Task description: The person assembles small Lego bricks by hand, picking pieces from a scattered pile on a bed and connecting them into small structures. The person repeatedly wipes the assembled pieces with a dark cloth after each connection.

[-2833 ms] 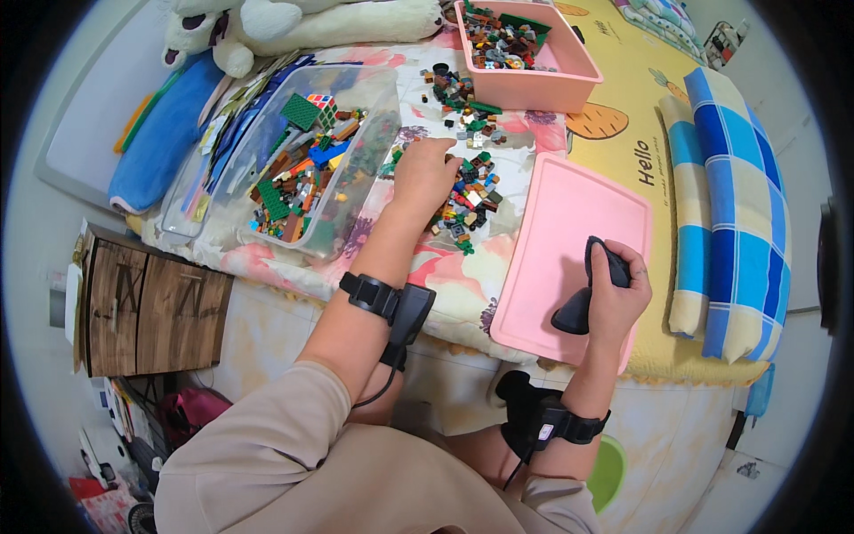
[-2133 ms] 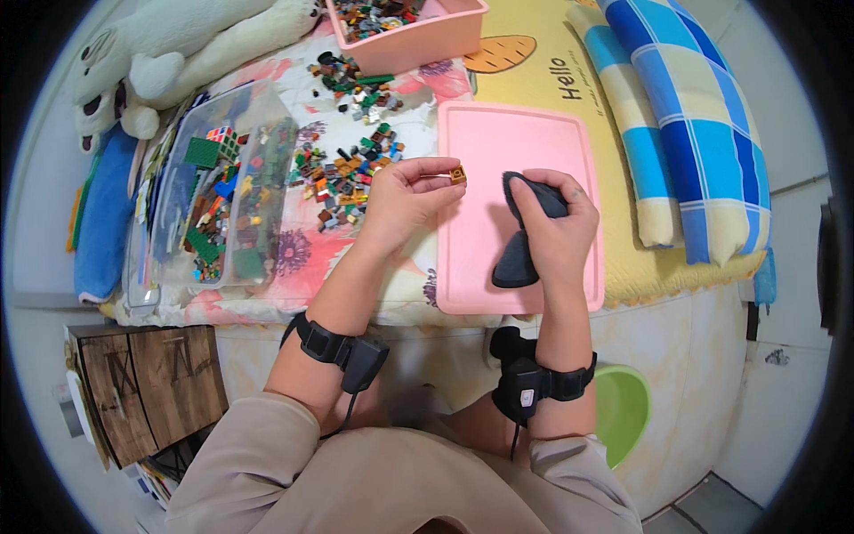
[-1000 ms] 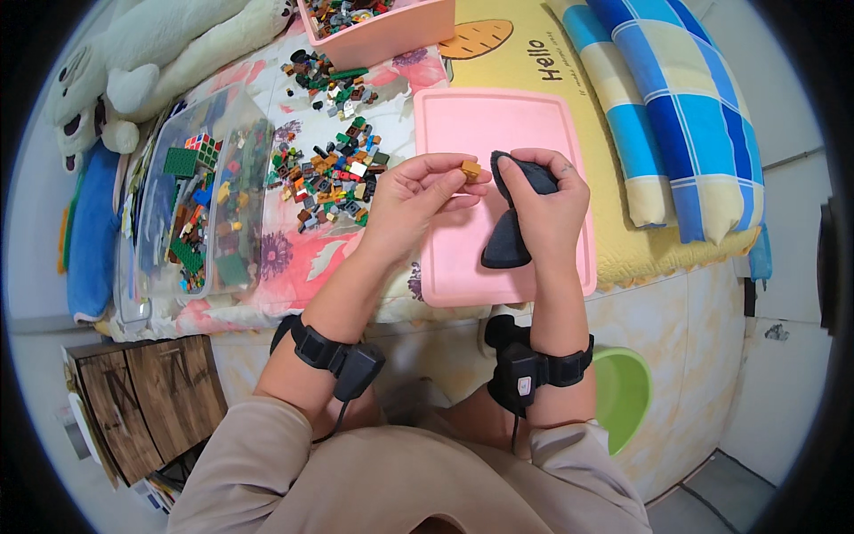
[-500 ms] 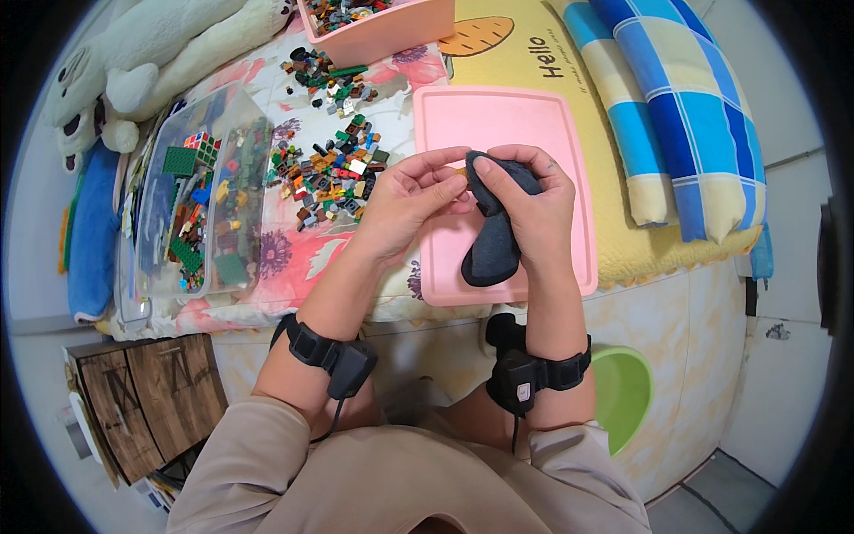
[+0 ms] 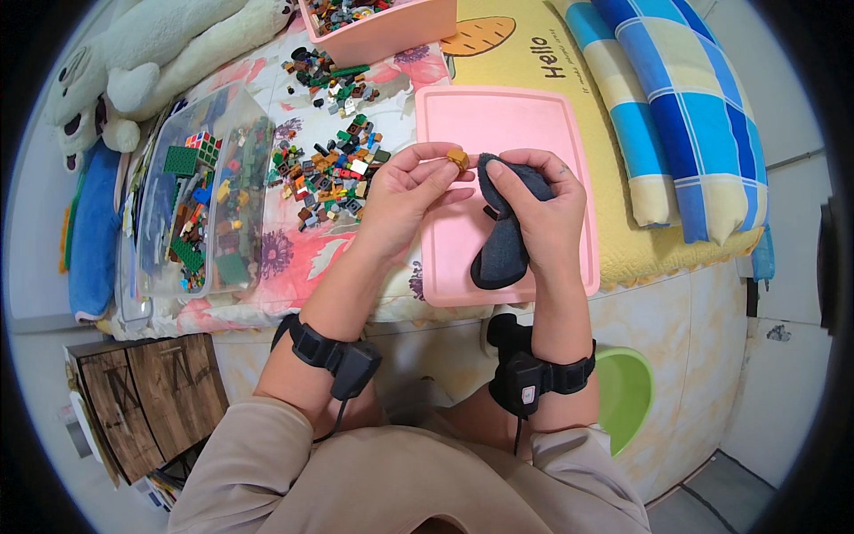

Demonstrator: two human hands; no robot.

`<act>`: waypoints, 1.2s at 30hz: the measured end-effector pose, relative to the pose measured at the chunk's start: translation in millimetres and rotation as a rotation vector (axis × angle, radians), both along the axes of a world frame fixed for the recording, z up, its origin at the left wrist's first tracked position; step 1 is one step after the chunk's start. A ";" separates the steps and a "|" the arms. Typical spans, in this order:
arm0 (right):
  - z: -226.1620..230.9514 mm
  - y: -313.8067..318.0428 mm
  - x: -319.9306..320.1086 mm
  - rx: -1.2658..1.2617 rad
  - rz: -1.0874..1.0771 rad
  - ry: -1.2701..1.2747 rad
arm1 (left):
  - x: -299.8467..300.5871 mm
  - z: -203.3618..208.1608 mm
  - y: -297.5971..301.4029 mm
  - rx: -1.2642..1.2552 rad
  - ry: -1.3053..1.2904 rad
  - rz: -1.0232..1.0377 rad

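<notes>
Between thumb and fingertips of my left hand (image 5: 405, 191) is a small golden-brown toy brick (image 5: 457, 158). My right hand (image 5: 550, 205) grips a dark grey cloth (image 5: 502, 254), whose lower part hangs down in a rounded flap. A narrow gap separates the brick from the cloth. Both hands are above a flat pink lid (image 5: 471, 116) with a raised rim. To the left of the lid, a loose heap of mixed toy bricks (image 5: 334, 169) is spread on the flowered cover, and a smaller pile (image 5: 325, 80) lies farther back.
A clear plastic box (image 5: 178, 222) with bricks and a puzzle cube stands at left. Behind is a pink bin (image 5: 391, 36) of bricks. Checked cushions (image 5: 703, 116) are at right, white plush toys (image 5: 133, 71) far left. A green tub (image 5: 627, 392) stands on the floor.
My left hand has drawn the brick out from against the cloth, so it now shows plainly. My right hand has shifted slightly right with the cloth.
</notes>
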State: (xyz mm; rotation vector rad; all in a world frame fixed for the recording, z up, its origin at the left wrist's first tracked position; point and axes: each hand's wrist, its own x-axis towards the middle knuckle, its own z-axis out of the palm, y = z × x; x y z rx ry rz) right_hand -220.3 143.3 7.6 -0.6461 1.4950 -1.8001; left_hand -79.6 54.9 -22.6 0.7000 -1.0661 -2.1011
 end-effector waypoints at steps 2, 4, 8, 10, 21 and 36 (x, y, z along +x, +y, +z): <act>-0.7 -0.3 1.9 -0.045 0.002 -0.004 | -0.2 -3.3 1.9 -0.011 -0.012 -0.014; -2.5 -3.3 3.5 -0.055 -0.004 0.020 | -0.7 -7.2 2.2 -0.019 -0.055 -0.038; -4.0 -1.5 -0.3 0.028 0.079 -0.043 | 4.4 -10.4 -1.4 0.044 -0.082 -0.013; -3.1 -0.6 -2.6 0.092 0.119 -0.002 | 4.1 -9.7 -3.2 0.093 0.016 0.014; 2.6 2.8 4.1 0.022 0.017 0.012 | 1.4 -8.5 0.6 0.191 0.072 -0.006; -5.8 4.5 -1.3 0.123 0.078 0.296 | -2.7 -4.9 3.6 -0.165 -0.170 0.041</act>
